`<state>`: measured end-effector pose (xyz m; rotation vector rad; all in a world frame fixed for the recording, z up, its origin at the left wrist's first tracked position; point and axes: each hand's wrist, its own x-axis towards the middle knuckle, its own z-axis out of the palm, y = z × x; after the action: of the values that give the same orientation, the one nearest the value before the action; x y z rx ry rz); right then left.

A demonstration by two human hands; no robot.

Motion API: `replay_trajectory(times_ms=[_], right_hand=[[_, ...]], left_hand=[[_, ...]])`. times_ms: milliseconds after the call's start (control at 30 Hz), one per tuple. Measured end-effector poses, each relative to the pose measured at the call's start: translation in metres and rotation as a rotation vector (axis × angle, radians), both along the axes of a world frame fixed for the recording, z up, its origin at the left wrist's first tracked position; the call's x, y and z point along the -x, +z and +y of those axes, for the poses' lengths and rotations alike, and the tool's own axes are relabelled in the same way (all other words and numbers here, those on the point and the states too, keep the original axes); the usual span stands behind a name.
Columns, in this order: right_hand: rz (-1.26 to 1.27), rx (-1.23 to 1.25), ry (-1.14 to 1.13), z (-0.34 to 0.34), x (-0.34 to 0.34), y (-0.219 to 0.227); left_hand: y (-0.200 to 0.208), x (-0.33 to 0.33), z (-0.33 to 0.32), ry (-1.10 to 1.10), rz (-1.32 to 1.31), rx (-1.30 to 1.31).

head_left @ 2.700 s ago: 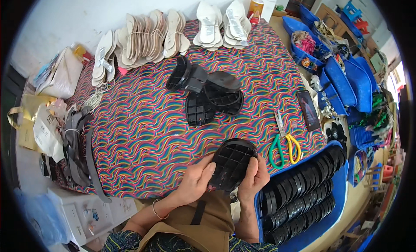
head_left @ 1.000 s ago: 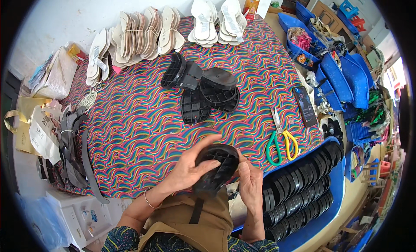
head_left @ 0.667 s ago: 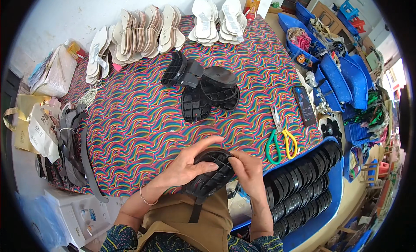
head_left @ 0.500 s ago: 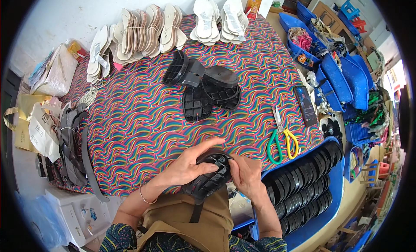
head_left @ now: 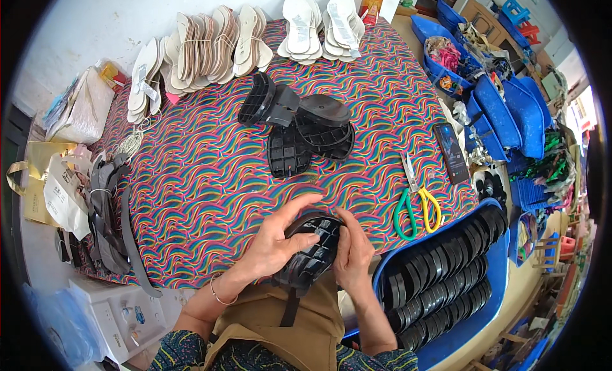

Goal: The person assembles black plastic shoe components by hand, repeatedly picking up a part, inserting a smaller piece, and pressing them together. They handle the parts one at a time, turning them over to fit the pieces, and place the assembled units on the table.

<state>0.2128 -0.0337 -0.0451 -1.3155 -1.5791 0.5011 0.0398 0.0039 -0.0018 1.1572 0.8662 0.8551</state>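
Noted one black gridded shoe sole (head_left: 313, 261) held at the near edge of the worktop (head_left: 197, 224), just before a brown apron (head_left: 261, 310). Found the left hand (head_left: 271, 246) with fingers gripping its left side, thumb on the gridded face, index finger extended past the far rim; found the right hand (head_left: 354, 250) with fingers closed on its right edge. Observed loose black soles (head_left: 325, 111) piled mid-worktop, then scissors (head_left: 412, 183) near a smartphone (head_left: 451, 154). Recorded a blue basin (head_left: 456, 352) of lined-up soles (head_left: 440, 262) at lower right, dark straps (head_left: 105, 205) at left, and bundled pale insoles (head_left: 210, 49) along the wall (head_left: 127, 20).
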Motion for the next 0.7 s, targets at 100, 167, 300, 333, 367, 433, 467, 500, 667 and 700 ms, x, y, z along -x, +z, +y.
replay_trajectory(times_ms=[100, 167, 300, 333, 367, 433, 467, 500, 667, 700], right_hand=[[0.14, 0.083, -0.142, -0.008, 0.023, -0.004], [0.266, 0.115, -0.185, -0.011, 0.038, -0.003], [0.313, 0.123, -0.115, -0.012, 0.037, -0.003], [0.351, 0.191, -0.062, -0.011, 0.035, -0.004], [0.375, 0.256, -0.024, -0.013, 0.029, -0.004], [0.19, 0.215, 0.016, -0.009, 0.012, -0.001], [0.047, 0.113, 0.031, -0.003, 0.002, 0.005], [-0.087, 0.014, 0.057, 0.004, -0.004, 0.011], [-0.304, -0.13, 0.077, 0.005, -0.026, 0.002], [-0.309, -0.113, 0.075, 0.0, -0.029, -0.001]], left_hand=[[0.003, -0.004, -0.002, 0.086, 0.01, -0.023], [0.0, -0.004, -0.001, 0.142, 0.06, -0.098], [-0.002, -0.008, 0.001, 0.193, 0.118, -0.187], [-0.001, -0.003, 0.0, 0.196, 0.19, -0.213], [-0.002, -0.001, 0.002, 0.186, 0.245, -0.24], [-0.001, 0.003, 0.005, 0.101, 0.468, -0.442], [-0.002, 0.004, 0.006, 0.035, 0.576, -0.537], [-0.002, 0.006, 0.007, -0.006, 0.625, -0.662], [0.001, 0.006, 0.011, -0.21, 0.881, -0.989], [0.004, 0.003, 0.012, -0.229, 0.875, -0.997]])
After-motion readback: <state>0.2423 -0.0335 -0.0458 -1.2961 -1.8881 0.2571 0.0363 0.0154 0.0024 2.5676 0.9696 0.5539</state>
